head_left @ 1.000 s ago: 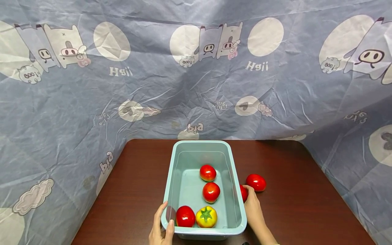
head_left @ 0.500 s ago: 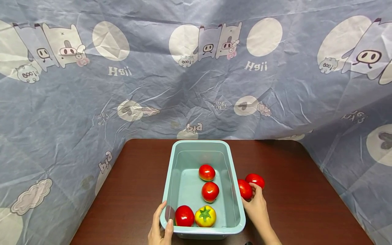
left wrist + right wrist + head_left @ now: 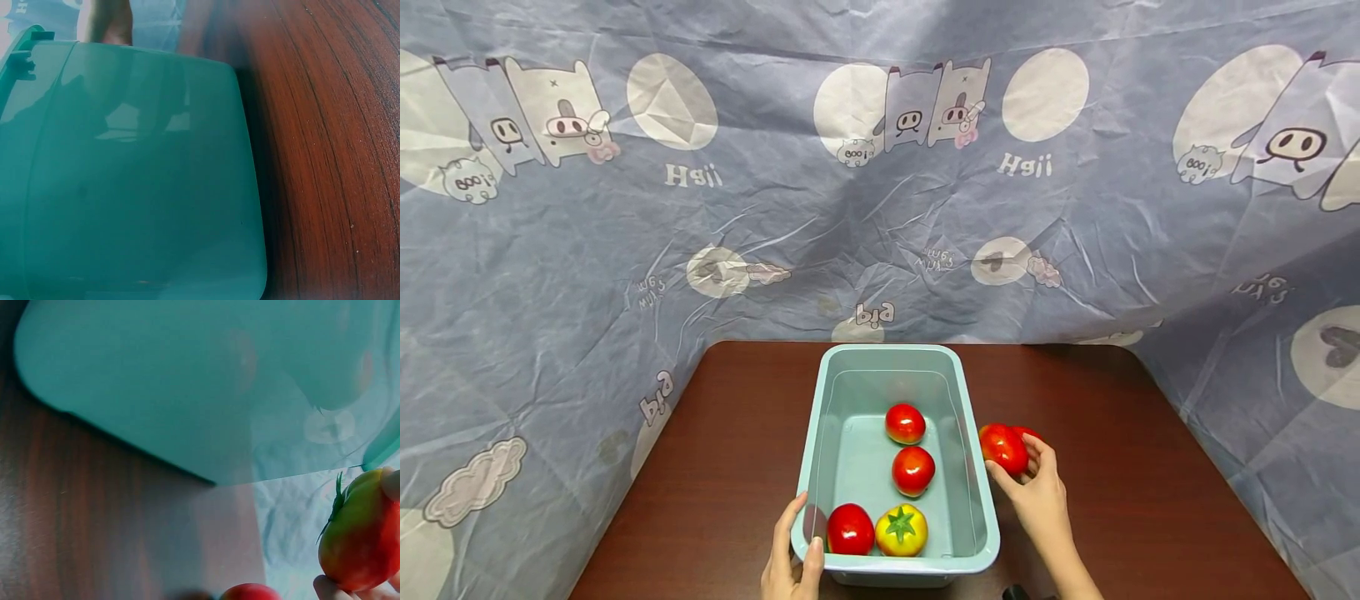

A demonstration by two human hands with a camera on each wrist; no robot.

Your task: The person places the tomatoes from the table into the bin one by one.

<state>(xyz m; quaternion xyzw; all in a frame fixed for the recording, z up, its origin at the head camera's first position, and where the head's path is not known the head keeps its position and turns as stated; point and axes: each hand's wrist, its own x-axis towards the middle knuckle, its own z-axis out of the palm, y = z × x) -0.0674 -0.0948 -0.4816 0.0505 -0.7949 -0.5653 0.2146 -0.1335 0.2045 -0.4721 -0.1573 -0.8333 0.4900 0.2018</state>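
Observation:
A red tomato (image 3: 1003,448) is pinched between the thumb and fingers of my right hand (image 3: 1043,492), just outside the right wall of a light green plastic bin (image 3: 961,371). The right wrist view shows this tomato (image 3: 359,534) with green on its stem side, raised beside the bin wall (image 3: 156,394). My left hand (image 3: 792,554) grips the bin's front left corner, thumb at the front rim and fingers along the left side. Inside the bin lie two red tomatoes toward the right, one darker red tomato (image 3: 851,529) and a yellow tomato (image 3: 902,531) with a green star-shaped top.
Another red tomato (image 3: 1028,432) lies on the brown wooden table (image 3: 1120,483) behind the held one, mostly covered by it. A grey-blue patterned cloth (image 3: 790,208) hangs behind the table and along both sides.
My right hand has lifted the tomato from beside the bin wall and moved it farther from me, so it now overlaps the other tomato. The left hand stays at the corner.

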